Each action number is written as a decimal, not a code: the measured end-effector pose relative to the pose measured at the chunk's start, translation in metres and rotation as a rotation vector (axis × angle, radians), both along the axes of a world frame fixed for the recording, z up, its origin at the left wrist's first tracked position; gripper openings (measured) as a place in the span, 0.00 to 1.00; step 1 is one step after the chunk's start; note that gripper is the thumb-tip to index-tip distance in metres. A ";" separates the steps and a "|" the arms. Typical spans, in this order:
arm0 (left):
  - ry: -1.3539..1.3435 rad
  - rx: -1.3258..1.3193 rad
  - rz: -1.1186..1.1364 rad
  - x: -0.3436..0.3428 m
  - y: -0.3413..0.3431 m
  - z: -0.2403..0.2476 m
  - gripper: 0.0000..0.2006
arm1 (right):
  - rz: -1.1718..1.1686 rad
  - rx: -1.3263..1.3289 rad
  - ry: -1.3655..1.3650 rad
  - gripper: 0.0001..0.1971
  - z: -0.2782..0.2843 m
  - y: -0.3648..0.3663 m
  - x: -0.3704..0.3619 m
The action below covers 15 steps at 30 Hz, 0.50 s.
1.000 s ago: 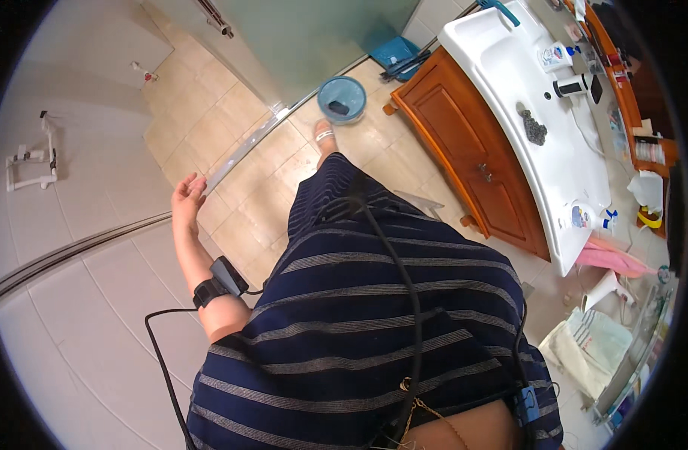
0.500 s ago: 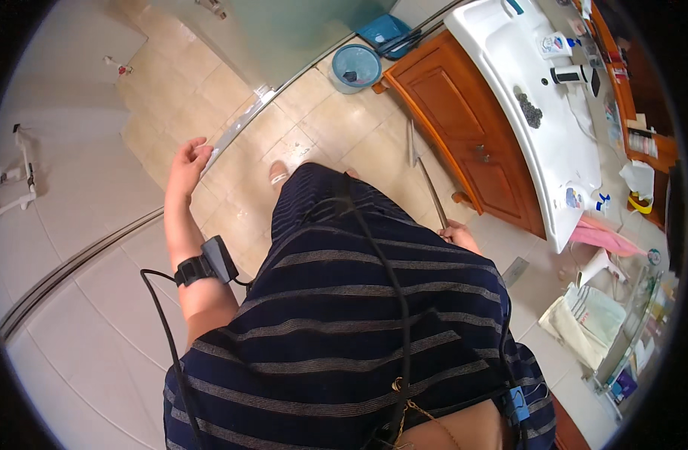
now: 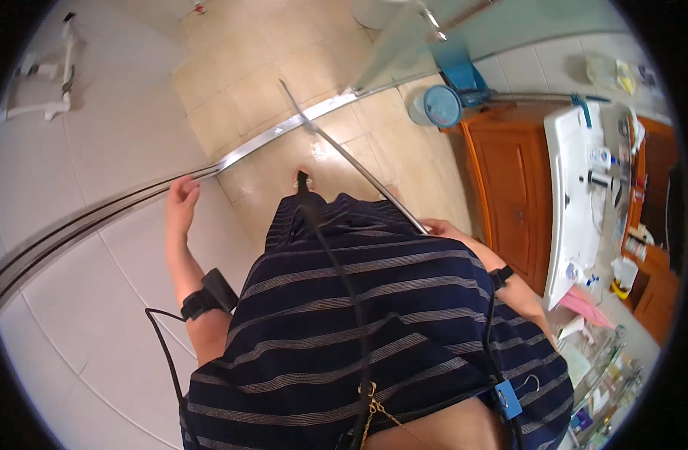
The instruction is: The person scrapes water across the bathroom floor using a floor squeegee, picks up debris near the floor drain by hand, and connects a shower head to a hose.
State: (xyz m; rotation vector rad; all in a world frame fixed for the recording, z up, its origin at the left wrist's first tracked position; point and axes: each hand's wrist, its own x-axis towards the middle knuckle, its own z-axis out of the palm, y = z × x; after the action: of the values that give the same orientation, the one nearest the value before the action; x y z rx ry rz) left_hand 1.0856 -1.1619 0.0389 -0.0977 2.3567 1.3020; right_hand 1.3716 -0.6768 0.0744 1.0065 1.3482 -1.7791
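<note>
My right hand is wrapped round the end of a long metal-poled floor squeegee, partly hidden by the striped dress. The pole slants forward and left, and its thin, narrow head reaches across the metal door track over the beige tiles beyond. My left hand hangs at the left, near the pale wall and the dark rail lines; it holds nothing, its fingers loosely bent and apart from the thumb.
A blue bucket stands beside the wooden vanity, with a blue dustpan-like thing behind it. The frosted glass panel rises past the track. The white basin lies at right. A white wall bracket juts out at left.
The squeegee has swung from beside the vanity to the left and forward, across the door track. My view has turned, and the opened glass doorway shows more. The left hand stays free.
</note>
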 end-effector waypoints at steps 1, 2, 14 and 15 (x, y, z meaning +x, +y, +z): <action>0.001 0.002 0.028 0.001 -0.017 0.009 0.16 | 0.284 0.187 0.025 0.20 -0.011 -0.002 -0.014; -0.038 -0.071 0.135 0.001 -0.033 0.019 0.16 | 0.565 0.374 0.055 0.18 -0.019 -0.004 -0.029; -0.197 0.039 0.233 0.021 -0.037 0.017 0.16 | 1.149 0.496 0.217 0.17 -0.079 -0.132 -0.312; -0.192 0.018 0.229 0.023 -0.037 0.014 0.15 | 1.224 0.579 0.257 0.17 -0.082 -0.132 -0.326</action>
State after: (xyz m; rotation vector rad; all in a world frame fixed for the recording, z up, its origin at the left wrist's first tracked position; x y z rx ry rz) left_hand 1.1085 -1.1991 0.0528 -0.4777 2.2193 1.3506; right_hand 1.0456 -0.8092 -0.0074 0.0381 2.0486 -0.5923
